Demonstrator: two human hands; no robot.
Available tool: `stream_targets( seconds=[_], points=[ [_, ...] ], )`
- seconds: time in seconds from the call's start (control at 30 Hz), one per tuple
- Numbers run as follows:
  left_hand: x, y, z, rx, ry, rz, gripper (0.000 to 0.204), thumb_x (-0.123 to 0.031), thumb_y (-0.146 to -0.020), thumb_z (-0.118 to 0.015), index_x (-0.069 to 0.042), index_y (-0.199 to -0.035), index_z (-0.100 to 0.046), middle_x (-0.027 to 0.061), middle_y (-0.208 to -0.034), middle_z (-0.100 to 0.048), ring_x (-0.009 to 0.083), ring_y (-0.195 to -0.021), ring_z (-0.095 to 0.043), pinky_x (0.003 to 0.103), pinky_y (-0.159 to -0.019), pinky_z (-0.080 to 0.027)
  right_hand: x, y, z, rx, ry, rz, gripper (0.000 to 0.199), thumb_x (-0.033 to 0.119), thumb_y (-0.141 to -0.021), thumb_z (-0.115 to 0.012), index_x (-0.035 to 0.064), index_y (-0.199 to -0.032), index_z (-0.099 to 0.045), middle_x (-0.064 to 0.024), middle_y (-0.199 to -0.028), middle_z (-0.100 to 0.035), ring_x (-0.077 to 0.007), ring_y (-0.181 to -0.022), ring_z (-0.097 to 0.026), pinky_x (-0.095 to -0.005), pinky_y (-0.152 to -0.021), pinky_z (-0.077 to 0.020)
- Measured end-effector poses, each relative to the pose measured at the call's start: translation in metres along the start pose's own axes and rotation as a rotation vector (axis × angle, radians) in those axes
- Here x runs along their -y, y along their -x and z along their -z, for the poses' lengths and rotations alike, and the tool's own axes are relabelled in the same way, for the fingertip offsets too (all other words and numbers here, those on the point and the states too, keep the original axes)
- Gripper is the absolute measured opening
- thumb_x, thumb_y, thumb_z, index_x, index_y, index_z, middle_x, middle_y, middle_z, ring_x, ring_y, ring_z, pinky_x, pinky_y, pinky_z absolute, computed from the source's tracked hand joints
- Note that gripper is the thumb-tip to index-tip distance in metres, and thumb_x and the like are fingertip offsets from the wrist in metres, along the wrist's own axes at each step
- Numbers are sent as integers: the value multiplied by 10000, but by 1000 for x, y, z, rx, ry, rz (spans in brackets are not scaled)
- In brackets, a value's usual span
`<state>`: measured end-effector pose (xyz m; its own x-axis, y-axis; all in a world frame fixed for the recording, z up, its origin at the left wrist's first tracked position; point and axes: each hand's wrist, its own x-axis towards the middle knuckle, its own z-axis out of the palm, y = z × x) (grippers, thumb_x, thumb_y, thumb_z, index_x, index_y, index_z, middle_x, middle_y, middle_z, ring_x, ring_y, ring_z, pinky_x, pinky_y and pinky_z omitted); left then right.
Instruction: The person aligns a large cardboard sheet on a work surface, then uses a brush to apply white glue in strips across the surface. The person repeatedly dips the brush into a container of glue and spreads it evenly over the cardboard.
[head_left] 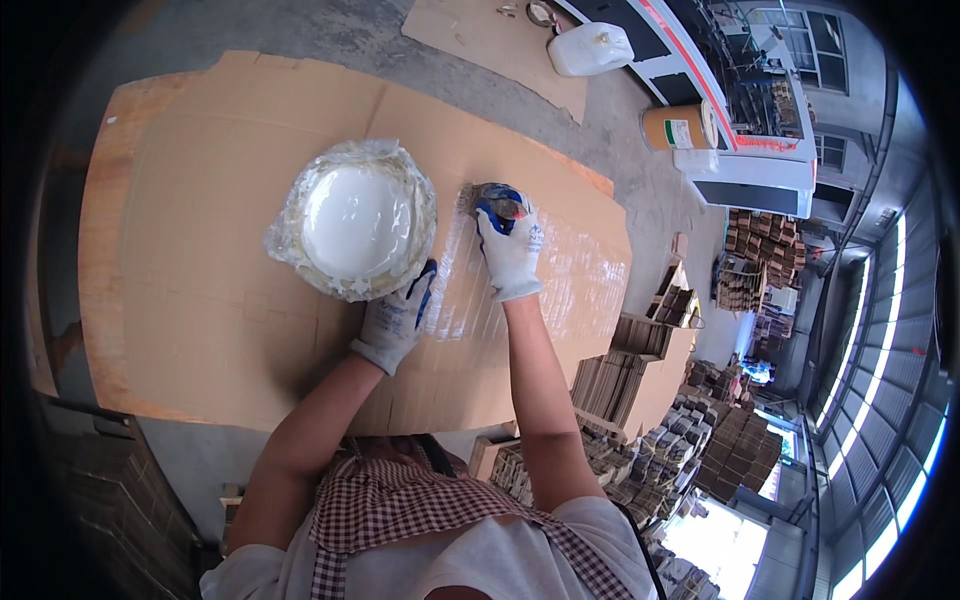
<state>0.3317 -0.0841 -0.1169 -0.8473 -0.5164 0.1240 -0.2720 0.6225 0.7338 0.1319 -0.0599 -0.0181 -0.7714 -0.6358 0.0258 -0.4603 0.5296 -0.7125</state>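
Observation:
A round basin of glossy white liquid (358, 222), its rim wrapped in crumpled clear plastic, stands on a large cardboard sheet (220, 340). My left hand (395, 315), in a white glove with a blue palm, grips the basin's near right side; part of its fingers is hidden against the wall. To the right, my right hand (511, 245), gloved alike, is closed round a dark, bristly brush (488, 196) whose handle I cannot make out. The brush touches the cardboard at the far end of a band of shiny whitish streaks (465, 280). More wet-looking streaks spread to the right of my hand.
The cardboard lies over a wooden board (100, 250). Stacked flat cardboard pieces (612, 385) stand near right. On the floor beyond are a white plastic jug (592, 50), a brown drum (672, 128) and a white machine (750, 175). Bundled cardboard fills the right background.

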Motion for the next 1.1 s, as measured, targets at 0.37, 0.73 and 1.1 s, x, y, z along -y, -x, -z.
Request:
stream_targets(
  seconds=[0.37, 0.73, 1.1],
  points=[
    [0, 0, -3, -13, -25, -11, 487, -130, -965, -604, -77, -1448, -560, 169, -1524, -521, 377, -1416, -473, 535, -1193, -342, -5, -15, 8, 9, 124, -31, 383, 151, -873, -753, 29, -1222, -653, -176, -1159, -683, -358, -1078, -673, -410, -947, -536],
    [-2, 0, 3, -59, 21, -5, 484, -99, -974, -608, -87, -1455, -558, 183, -1489, -540, 388, -1394, -495, 525, -1175, -371, 9, 82, 17, 92, 20, -228, 350, 142, -883, -771, 40, -1195, -652, -162, -1182, -680, -352, -1059, -680, -399, -941, -541],
    [-5, 0, 6, -74, 112, 23, 440, -109, -1000, -589, -96, -1440, -581, 130, -1484, -569, 341, -1386, -519, 477, -1173, -393, 17, 130, 19, 70, -56, -94, 334, 128, -904, -742, 41, -1211, -645, -169, -1216, -653, -361, -1109, -655, -407, -972, -525]
  ],
)
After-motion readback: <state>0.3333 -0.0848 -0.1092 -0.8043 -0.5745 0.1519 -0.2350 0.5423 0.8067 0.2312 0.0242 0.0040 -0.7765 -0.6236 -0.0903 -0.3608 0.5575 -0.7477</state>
